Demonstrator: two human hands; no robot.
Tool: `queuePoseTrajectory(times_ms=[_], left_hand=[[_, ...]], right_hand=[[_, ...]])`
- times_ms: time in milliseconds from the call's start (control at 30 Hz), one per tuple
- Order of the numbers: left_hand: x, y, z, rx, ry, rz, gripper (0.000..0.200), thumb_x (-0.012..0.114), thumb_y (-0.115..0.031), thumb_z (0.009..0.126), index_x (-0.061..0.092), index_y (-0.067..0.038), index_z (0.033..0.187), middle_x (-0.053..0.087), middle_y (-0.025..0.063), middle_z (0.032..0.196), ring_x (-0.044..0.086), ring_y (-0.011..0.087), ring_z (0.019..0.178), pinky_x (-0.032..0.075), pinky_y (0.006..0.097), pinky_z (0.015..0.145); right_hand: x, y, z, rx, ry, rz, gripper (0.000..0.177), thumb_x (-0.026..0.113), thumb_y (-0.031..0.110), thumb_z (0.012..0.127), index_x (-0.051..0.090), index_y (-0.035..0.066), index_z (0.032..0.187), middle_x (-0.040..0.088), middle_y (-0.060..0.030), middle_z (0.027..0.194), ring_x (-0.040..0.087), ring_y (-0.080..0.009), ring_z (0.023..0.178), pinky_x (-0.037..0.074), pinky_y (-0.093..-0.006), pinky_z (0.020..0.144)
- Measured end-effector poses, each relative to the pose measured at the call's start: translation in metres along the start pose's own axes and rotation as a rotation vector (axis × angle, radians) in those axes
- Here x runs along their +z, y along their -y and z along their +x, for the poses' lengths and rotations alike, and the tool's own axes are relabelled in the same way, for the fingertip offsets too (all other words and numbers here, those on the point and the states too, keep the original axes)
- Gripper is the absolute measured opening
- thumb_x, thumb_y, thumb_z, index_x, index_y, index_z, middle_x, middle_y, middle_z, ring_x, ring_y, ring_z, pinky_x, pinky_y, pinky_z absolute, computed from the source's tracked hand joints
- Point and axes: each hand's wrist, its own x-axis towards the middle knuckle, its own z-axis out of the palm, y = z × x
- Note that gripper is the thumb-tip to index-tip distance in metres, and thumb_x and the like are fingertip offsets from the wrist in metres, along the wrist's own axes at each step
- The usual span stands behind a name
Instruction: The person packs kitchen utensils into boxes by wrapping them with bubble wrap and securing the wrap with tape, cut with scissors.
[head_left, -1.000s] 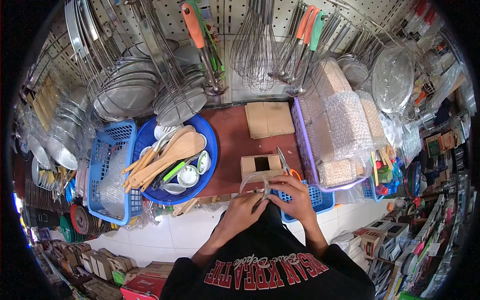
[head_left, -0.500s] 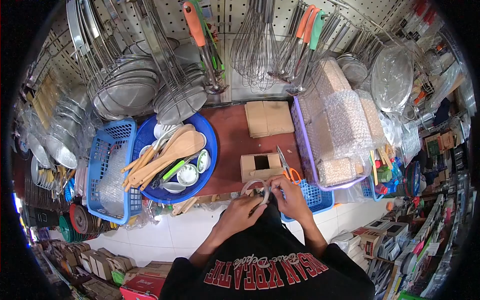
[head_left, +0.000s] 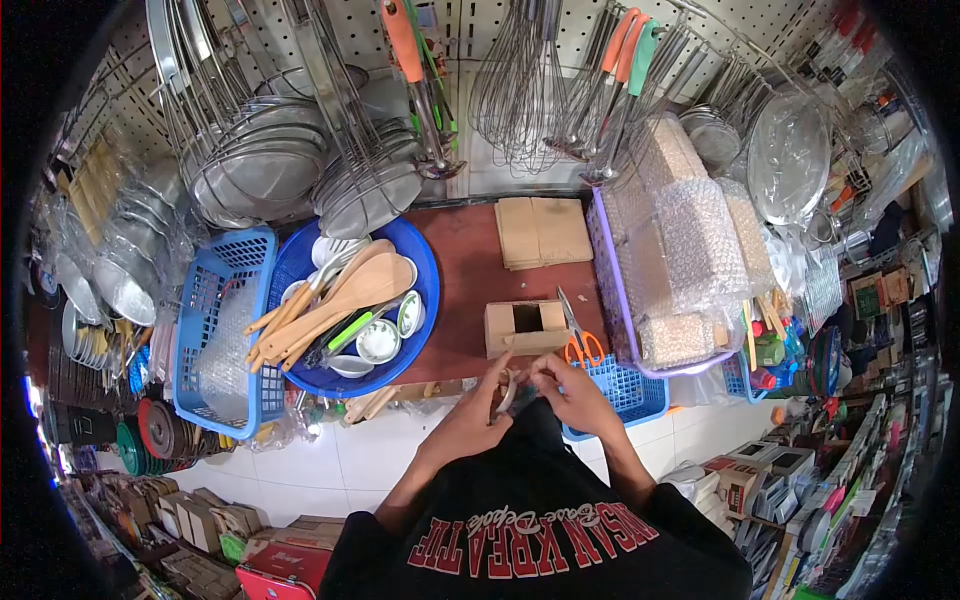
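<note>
My left hand (head_left: 478, 414) is closed around a roll of clear tape (head_left: 508, 392), close in front of my body. Beside it, the fingers of my right hand (head_left: 577, 395) are pinched together, and a faint clear strip of tape seems to run to them from the roll. Just beyond both hands, a small brown cardboard box (head_left: 501, 341) stands on the red-brown tabletop (head_left: 462, 270), with a dark opening in its top. Orange-handled scissors (head_left: 584, 349) lie against the box's right side, blades pointing away from me.
Left of the box is a blue basin (head_left: 428, 330) of wooden spatulas and small bowls, with a blue basket (head_left: 265, 400) beside it. Folded cardboard (head_left: 543, 232) lies behind. At right stand a purple crate (head_left: 622, 330) of bubble-wrapped packs and a lower blue basket (head_left: 640, 395). Strainers and whisks (head_left: 520, 110) hang above.
The tape roll has turned and sits lower in my left hand, whose index finger now reaches up toward the box. My right fingers have moved slightly away from the roll. The view has shifted slightly.
</note>
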Motion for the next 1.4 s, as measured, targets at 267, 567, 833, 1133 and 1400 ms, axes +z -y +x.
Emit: queuePoseTrajectory(times_ms=[267, 567, 833, 1133, 1400], left_hand=[[0.012, 0.008, 0.003, -0.101, -0.115, -0.079, 0.064, 0.058, -0.018, 0.1, 0.024, -0.01, 0.155, 0.044, 0.0237, 0.145, 0.051, 0.0304, 0.127, 0.042, 0.0394, 0.104], [0.014, 0.008, 0.004, -0.12, -0.14, -0.08, 0.059, 0.058, -0.02, 0.101, 0.032, -0.009, 0.152, 0.051, 0.0225, 0.136, 0.055, 0.0283, 0.119, 0.046, 0.0388, 0.097], [0.019, 0.018, 0.004, -0.108, -0.208, 0.007, 0.056, 0.059, -0.014, 0.099, 0.037, -0.008, 0.149, 0.058, 0.0183, 0.117, 0.058, 0.0242, 0.096, 0.048, 0.0359, 0.084], [0.024, 0.054, -0.001, -0.028, -0.247, 0.024, 0.03, 0.059, -0.014, 0.098, 0.053, -0.002, 0.125, 0.057, 0.0159, 0.111, 0.061, 0.0258, 0.096, 0.05, 0.032, 0.082], [0.021, 0.067, -0.011, -0.162, -0.276, -0.353, 0.007, 0.055, -0.007, 0.101, 0.057, 0.0, 0.102, 0.058, 0.0062, 0.106, 0.057, 0.0096, 0.078, 0.048, 0.0258, 0.069]], right_hand=[[0.005, 0.01, -0.001, -0.041, 0.04, -0.044, 0.015, 0.054, 0.014, 0.102, 0.052, 0.0, 0.105, 0.066, -0.0198, 0.091, 0.067, -0.0328, 0.084, 0.051, -0.0373, 0.074], [0.007, 0.014, -0.003, -0.004, 0.062, -0.023, 0.016, 0.055, 0.015, 0.101, 0.054, 0.0, 0.106, 0.067, -0.0195, 0.094, 0.069, -0.0324, 0.089, 0.052, -0.0372, 0.077], [0.017, 0.005, -0.007, -0.01, 0.022, -0.009, 0.018, 0.055, 0.016, 0.101, 0.052, 0.001, 0.11, 0.065, -0.0209, 0.094, 0.066, -0.0391, 0.09, 0.051, -0.0394, 0.079], [0.029, -0.015, -0.012, -0.027, 0.009, 0.127, 0.016, 0.051, 0.014, 0.104, 0.053, 0.003, 0.115, 0.065, -0.0095, 0.096, 0.064, -0.0153, 0.087, 0.05, -0.0288, 0.08], [-0.016, -0.107, 0.003, 0.123, -0.527, -0.197, 0.017, 0.056, 0.014, 0.1, 0.056, 0.002, 0.112, 0.064, -0.0106, 0.08, 0.066, -0.025, 0.074, 0.053, -0.0345, 0.069]])
